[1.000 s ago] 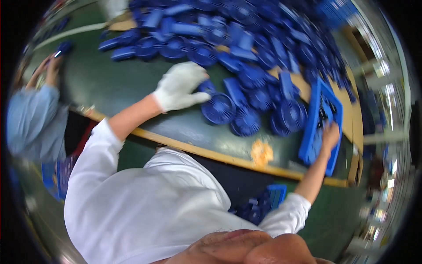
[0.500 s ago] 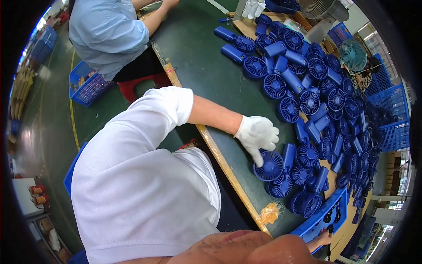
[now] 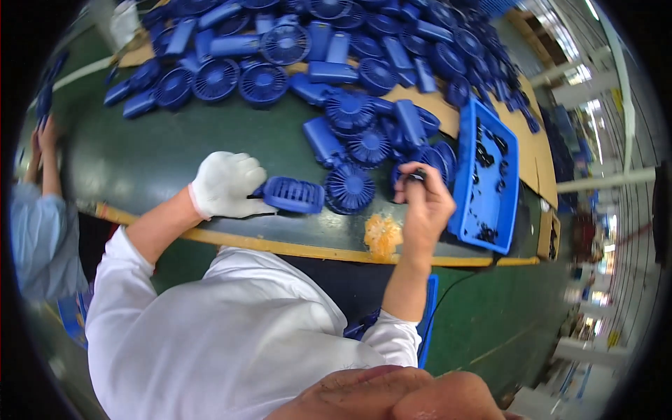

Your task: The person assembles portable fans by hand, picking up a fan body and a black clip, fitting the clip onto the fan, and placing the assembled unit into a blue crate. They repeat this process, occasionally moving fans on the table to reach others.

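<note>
Your left hand (image 3: 227, 185) grips a fan (image 3: 294, 194), head pointing right. That side, your right hand (image 3: 428, 199) pinches a black bit (image 3: 417, 175).

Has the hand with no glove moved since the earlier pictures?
Yes. Judged against the orange patch on the table, the right hand has moved left, out of the blue tray.

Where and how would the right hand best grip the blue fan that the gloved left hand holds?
Probably by the outer rim of the blue fan, from the right: the gloved left hand covers its other end, while its rounded, slatted head juts out toward the right hand. That hand pinches a small black piece, so it would likely need freeing first.
</note>
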The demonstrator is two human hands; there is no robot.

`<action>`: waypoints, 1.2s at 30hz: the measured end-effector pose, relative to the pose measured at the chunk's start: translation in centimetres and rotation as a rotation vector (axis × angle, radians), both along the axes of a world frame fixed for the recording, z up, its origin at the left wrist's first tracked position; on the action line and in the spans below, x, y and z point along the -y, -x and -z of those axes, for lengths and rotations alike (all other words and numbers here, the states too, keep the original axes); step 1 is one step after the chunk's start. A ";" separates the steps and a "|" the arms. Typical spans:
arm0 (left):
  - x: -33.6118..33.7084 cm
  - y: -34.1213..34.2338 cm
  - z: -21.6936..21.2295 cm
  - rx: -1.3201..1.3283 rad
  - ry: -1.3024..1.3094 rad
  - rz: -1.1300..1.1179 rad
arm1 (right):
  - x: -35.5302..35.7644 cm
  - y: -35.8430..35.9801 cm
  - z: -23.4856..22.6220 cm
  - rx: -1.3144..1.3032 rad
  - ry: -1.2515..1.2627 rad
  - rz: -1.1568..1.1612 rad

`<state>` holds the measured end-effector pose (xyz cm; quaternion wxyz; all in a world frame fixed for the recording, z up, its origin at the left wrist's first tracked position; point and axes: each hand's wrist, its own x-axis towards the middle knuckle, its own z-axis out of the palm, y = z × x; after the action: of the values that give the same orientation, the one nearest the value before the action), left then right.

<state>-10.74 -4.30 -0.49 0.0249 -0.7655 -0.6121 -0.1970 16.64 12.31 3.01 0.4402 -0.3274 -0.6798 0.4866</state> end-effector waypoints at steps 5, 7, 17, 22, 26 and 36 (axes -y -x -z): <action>-1.1 -0.8 0.5 0.888 0.115 -0.488 | 2.6 3.4 -0.4 -0.004 -0.139 -0.070; -2.6 -1.6 -0.4 1.515 0.066 -0.226 | 2.5 4.5 -0.5 0.047 -0.462 -0.028; -5.1 -4.0 0.9 2.003 0.611 0.710 | 3.3 8.9 -1.5 0.152 -1.289 0.367; -5.7 -4.5 1.4 1.976 0.288 -0.086 | 2.8 9.5 0.1 -0.027 -1.406 0.444; -6.2 -5.0 0.4 1.816 0.333 -0.145 | 2.8 8.4 1.3 -0.014 -1.421 0.273; -7.7 -5.4 0.0 1.519 0.208 -0.069 | 4.1 4.7 1.7 -0.091 -0.740 0.202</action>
<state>-5.38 3.36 -0.46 -0.4683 -0.3989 -0.5002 -0.6094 11.95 8.19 1.31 0.6040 -0.1897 -0.7537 0.1765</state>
